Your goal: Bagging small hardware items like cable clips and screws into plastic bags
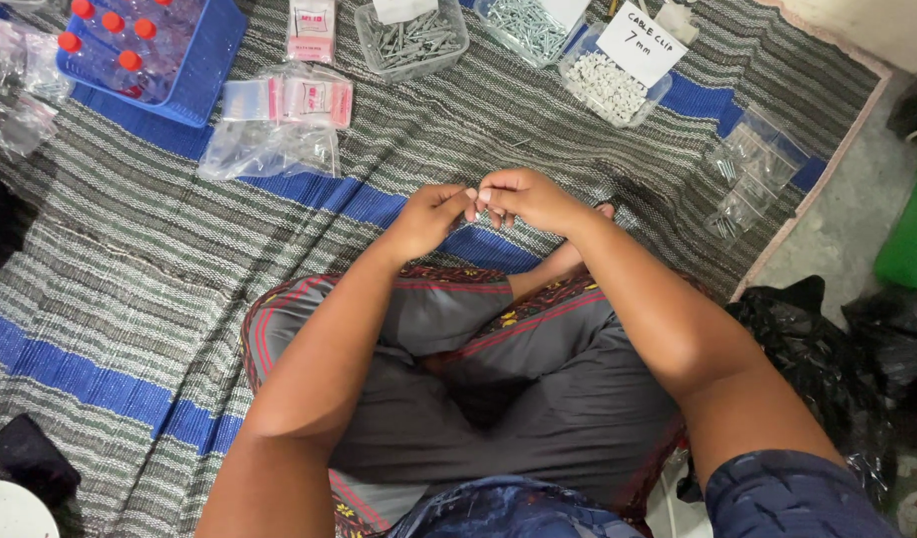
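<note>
Fingers (471,196) of left hand (426,219) and right hand (528,197) pinch together on a small item, too small to identify, above the striped mat (130,269). Filled clear bags (747,174) lie far right; empty bags (269,149) and trays of nails (410,38) remain far left.

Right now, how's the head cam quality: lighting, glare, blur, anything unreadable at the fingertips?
Head view: even, soft light, faint shadows; sharp overall, no motion blur. Slight glare on the clear plastic bags. Left hand and right hand meet fingertip to fingertip; whatever they pinch is too small to resolve. Black bag at the right is underexposed.
</note>
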